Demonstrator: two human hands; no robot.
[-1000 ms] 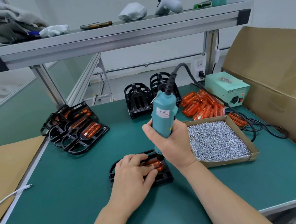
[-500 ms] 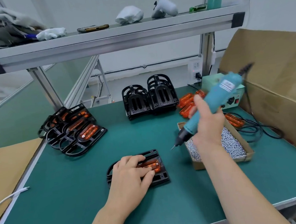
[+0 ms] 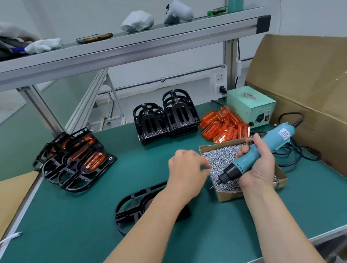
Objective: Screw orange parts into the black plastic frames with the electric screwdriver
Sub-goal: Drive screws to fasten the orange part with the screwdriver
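A black plastic frame point(image 3: 137, 208) lies flat on the green mat point(image 3: 73, 249); my left forearm crosses it and hides the orange part in it. My left hand point(image 3: 185, 168) reaches right, its fingertips pinched together at the left edge of the cardboard screw box point(image 3: 226, 196), right on the silver screws point(image 3: 220, 158). Whether a screw is between the fingers is unclear. My right hand point(image 3: 257, 165) grips the teal electric screwdriver point(image 3: 262, 149), held slanted over the box with its bit pointing down-left just above the screws.
Finished frames with orange parts are stacked at the left point(image 3: 79, 162). Empty black frames point(image 3: 167, 119) stand at the back, loose orange parts point(image 3: 225, 126) beside them. A green power unit point(image 3: 251, 106), its cable point(image 3: 295, 155) and a big cardboard box point(image 3: 314, 95) line the right.
My right hand lifted the screwdriver off the frame and swung it right over the screw box. My left hand left the frame and moved to the screws.
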